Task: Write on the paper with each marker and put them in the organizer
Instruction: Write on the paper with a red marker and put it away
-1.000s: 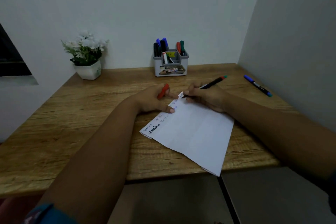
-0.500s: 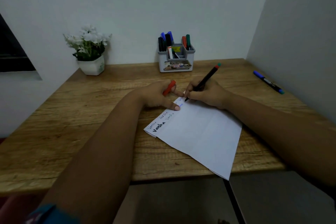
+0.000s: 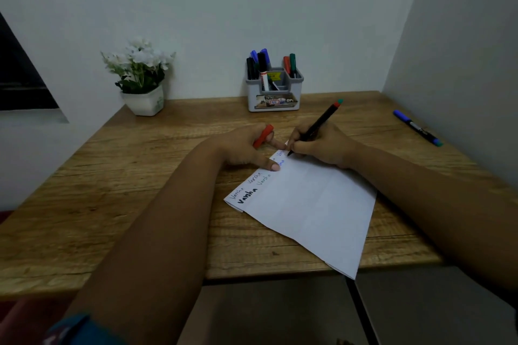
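A white sheet of paper [image 3: 311,204] lies skewed on the wooden desk [image 3: 112,190], with handwritten words along its upper left edge. My right hand [image 3: 322,148] grips a black marker [image 3: 319,123] with a red and green end, its tip touching the paper's far corner. My left hand [image 3: 246,148] holds the red cap [image 3: 263,136] between its fingers while a fingertip presses the paper's edge. A grey organizer [image 3: 273,92] stands at the back by the wall, holding several markers in black, blue, red and green.
A blue marker [image 3: 417,127] lies on the desk at the far right, close to the side wall. A white pot of white flowers [image 3: 140,78] stands at the back left. The paper's near corner overhangs the desk's front edge.
My right hand has tilted the marker more upright and set its tip on the paper's far corner. The left hand stays in place with the red cap.
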